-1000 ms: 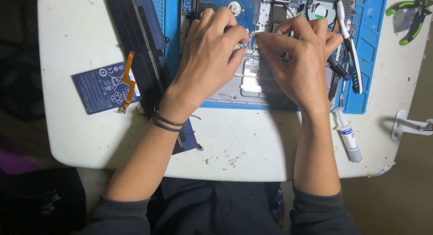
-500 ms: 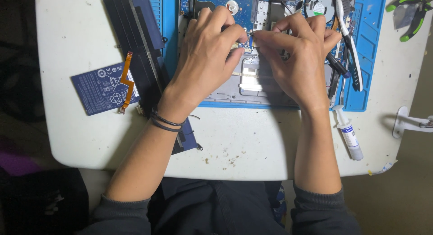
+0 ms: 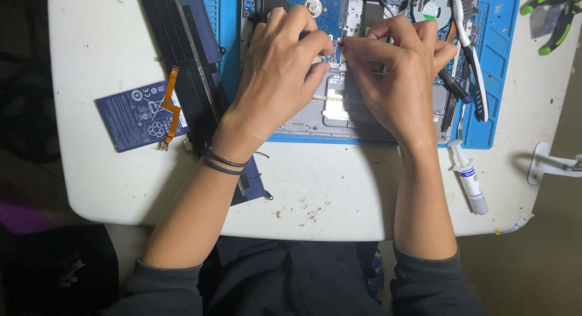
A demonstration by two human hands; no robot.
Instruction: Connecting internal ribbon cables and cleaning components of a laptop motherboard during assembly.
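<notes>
Nearest me, both forearms run up from dark sleeves across the bare front of the white desk [image 3: 339, 195], the left wrist ringed by thin dark bands. Just right of my right forearm a small white syringe tube [image 3: 468, 178] lies on the desk, and off to the left a flat dark-blue battery pack [image 3: 130, 117] with an orange ribbon rests apart from the work. Further on, my hands meet over the opened laptop [image 3: 330, 113] on the blue mat [image 3: 503, 73]. The left hand [image 3: 276, 79] is curled, knuckles up, thumb and forefinger pinched together; the right hand [image 3: 400, 79] mirrors it, fingertips closed to a fine point. They seem to nip a small connector or thin flat cable near the blue circuit board [image 3: 321, 1], though what exactly is held is hidden under the fingers. I judge that part light, thin and fragile, easily creased or torn, best taken by its stiff end, not the ribbon. Beyond, a white-handled tool [image 3: 473, 67] lies by the fan, and green-handled pliers [image 3: 555, 16] sit far right.
</notes>
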